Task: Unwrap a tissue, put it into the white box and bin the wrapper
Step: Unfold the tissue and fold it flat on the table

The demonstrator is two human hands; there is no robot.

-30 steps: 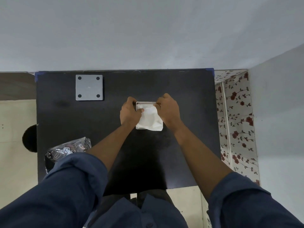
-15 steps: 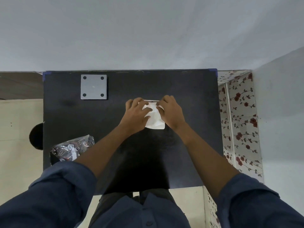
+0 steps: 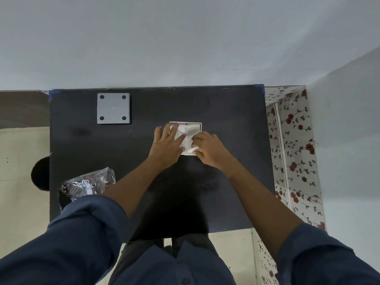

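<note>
Both hands had flattened: the left hand [image 3: 167,145] and right hand [image 3: 207,149] pressed the tissue [image 3: 187,140], spread squarely, into the white box [image 3: 197,124] at frame centre.

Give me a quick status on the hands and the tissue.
Left hand and right hand pressing tissue into white box. Wrapper on table's left edge. Nothing in the way.

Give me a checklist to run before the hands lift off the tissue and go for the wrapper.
1. Tissue inside white box: ok, though it bulges over the near edge.
2. Left hand pressing the tissue: ok.
3. Right hand pressing the tissue: ok.
4. Wrapper within reach, at the table's near left edge: ok.
5. Bin located: cannot tell.
</note>
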